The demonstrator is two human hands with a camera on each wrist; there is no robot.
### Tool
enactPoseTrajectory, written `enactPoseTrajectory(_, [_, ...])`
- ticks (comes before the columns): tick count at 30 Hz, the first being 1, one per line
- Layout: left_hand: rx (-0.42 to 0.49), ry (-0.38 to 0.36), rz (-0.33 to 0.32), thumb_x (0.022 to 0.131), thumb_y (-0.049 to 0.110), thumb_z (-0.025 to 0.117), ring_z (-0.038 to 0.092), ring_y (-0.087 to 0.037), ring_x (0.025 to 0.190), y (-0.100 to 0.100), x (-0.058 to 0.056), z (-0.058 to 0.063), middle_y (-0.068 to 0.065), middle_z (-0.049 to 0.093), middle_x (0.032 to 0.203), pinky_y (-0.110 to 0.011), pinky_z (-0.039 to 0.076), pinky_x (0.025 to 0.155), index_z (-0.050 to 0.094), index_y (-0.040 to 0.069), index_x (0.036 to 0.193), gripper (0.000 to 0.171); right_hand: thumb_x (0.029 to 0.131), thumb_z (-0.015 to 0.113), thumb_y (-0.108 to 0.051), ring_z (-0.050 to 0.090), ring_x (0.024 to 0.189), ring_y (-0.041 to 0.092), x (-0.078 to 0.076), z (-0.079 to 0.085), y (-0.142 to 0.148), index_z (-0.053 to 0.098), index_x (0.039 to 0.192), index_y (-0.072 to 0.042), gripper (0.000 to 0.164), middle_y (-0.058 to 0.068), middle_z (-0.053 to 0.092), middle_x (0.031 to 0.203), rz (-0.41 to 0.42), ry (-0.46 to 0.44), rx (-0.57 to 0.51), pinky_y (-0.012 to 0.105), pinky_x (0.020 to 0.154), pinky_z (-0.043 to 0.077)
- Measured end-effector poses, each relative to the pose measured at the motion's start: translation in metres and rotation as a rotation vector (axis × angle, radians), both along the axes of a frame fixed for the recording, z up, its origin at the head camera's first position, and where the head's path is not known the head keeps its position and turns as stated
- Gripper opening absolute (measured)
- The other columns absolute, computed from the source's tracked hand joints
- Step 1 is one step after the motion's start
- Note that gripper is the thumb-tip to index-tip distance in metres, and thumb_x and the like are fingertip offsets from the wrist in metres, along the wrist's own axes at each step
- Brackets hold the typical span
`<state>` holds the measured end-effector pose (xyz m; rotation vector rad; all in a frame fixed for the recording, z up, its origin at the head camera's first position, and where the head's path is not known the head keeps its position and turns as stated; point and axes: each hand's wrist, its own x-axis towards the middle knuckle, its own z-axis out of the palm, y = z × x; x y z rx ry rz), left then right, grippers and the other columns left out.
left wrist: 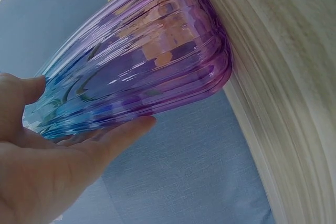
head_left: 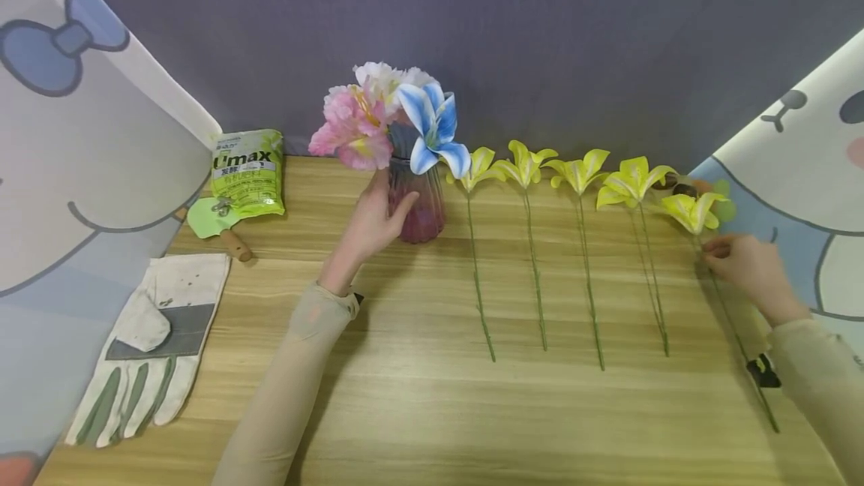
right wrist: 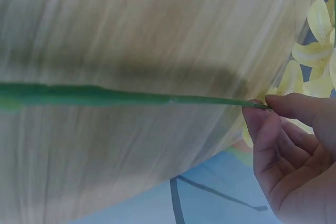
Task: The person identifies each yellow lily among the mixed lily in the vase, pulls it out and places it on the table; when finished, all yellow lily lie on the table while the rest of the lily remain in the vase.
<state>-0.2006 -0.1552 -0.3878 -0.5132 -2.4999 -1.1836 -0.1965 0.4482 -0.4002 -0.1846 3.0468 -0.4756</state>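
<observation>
My left hand (head_left: 370,222) holds the ribbed glass vase (head_left: 424,212), which stands upright near the back wall. In the left wrist view the vase (left wrist: 142,51) fades from blue at the neck to purple at the base, with thumb and fingers on opposite sides. A blue lily (head_left: 432,130), a pink flower (head_left: 351,130) and white blooms (head_left: 388,81) fill its mouth. Over at the right, my right hand (head_left: 752,272) pinches the green stem (right wrist: 131,97) of a yellow lily (head_left: 691,210) between thumb and fingertips, just below the bloom.
Several more yellow lilies (head_left: 580,171) lie in a row between vase and right hand, stems toward me. At left are a green fertilizer bag (head_left: 250,178), a small trowel (head_left: 209,217) and a work glove (head_left: 158,336). Dark and patterned cloth walls border the wooden table (head_left: 418,396).
</observation>
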Motion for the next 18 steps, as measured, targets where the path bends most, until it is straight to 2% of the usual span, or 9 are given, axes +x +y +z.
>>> enactPoseTrajectory(4, [0.004,0.01,-0.009,0.107,0.014,0.066,0.044,-0.047,0.146,0.0,0.001,-0.001,-0.035,0.041,0.159,-0.051,0.034,0.122,0.024,-0.014,0.161,0.074,0.095,0.073,-0.006,0.068,0.067,0.037,0.001,-0.006,-0.002,0.07,0.107,0.015,0.025,0.028,0.075,0.091,-0.003,0.016,0.009,0.056,0.061,0.052])
enactPoseTrajectory(8, [0.008,0.013,-0.006,0.107,0.014,0.065,0.044,-0.047,0.145,-0.001,0.002,-0.001,-0.035,0.041,0.159,-0.051,0.034,0.122,0.024,-0.014,0.161,0.073,0.095,0.072,-0.006,0.068,0.078,0.052,0.001,-0.008,-0.004,0.07,0.108,0.016,0.026,0.03,0.074,0.092,-0.004,0.046,0.011,0.067,0.07,0.048])
enactPoseTrajectory(14, [0.008,0.008,-0.012,0.107,0.014,0.064,0.043,-0.048,0.145,-0.001,0.002,-0.001,-0.036,0.04,0.159,-0.051,0.033,0.123,0.024,-0.015,0.161,0.073,0.098,0.068,-0.01,0.064,0.088,0.062,0.004,-0.005,-0.008,0.068,0.113,0.017,0.031,0.034,0.073,0.099,-0.015,0.039,0.014,0.069,0.072,0.048])
enactPoseTrajectory(18, [0.007,0.008,-0.012,0.107,0.014,0.065,0.044,-0.049,0.144,-0.001,0.002,-0.001,-0.037,0.042,0.156,-0.053,0.033,0.122,0.027,-0.016,0.159,0.071,0.102,0.061,-0.013,0.064,0.08,0.06,0.004,0.003,-0.01,0.066,0.114,0.018,0.034,0.038,0.069,0.104,-0.029,0.064,0.027,0.063,0.064,0.051])
